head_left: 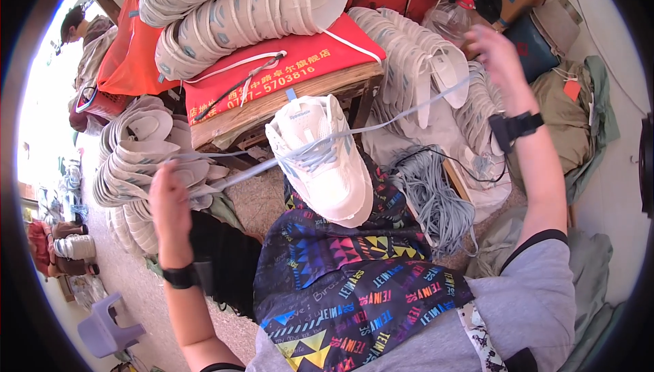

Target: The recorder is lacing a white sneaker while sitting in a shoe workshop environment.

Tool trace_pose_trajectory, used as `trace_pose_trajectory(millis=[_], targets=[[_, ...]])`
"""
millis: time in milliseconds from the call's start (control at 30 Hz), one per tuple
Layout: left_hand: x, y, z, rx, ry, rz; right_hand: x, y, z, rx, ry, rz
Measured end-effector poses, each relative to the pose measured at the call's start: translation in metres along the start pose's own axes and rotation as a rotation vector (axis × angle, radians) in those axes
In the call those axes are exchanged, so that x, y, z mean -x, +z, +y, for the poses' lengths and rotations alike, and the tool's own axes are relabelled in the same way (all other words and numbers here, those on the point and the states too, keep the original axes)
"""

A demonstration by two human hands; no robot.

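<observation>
A white sneaker [324, 161] rests on my knee, on a dark cloth with bright patterns [347, 270]. A pale blue lace [381, 127] runs through its eyelets and stretches out to both sides. My left hand [169, 198] is closed on the lace's left end, low and to the left of the shoe. My right hand [496, 52] is raised to the upper right and pulls the other end taut; it looks blurred.
Stacks of white shoe uppers lie on a red-covered wooden stand [286, 79], at the left [139, 147] and behind the shoe [415, 58]. A heap of blue-grey laces [436, 195] lies right of my knee. A grey stool [102, 331] stands lower left. A person [85, 31] sits far left.
</observation>
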State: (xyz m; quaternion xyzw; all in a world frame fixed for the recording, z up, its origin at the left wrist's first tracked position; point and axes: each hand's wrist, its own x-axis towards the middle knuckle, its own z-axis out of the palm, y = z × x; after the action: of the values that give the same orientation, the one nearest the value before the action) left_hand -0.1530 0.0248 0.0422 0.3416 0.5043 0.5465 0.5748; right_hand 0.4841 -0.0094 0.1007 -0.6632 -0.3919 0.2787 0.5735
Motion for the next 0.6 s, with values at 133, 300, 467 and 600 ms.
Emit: trace_pose_trajectory(millis=[133,300,467,600], targets=[[-0.031,-0.135,0.012,0.529,-0.107,-0.048,0.07,0.094,0.015,-0.028,0.163,-0.4],[-0.055,-0.228,0.036,0.444,0.015,0.327,0.129,0.159,0.029,-0.137,0.16,-0.677],[-0.053,-0.255,0.052,0.236,0.288,0.637,0.146,0.192,0.03,0.044,-0.007,-0.743],[-0.019,-0.051,0.021,-0.378,0.295,0.353,0.146,0.184,0.033,0.146,-0.029,-0.68]])
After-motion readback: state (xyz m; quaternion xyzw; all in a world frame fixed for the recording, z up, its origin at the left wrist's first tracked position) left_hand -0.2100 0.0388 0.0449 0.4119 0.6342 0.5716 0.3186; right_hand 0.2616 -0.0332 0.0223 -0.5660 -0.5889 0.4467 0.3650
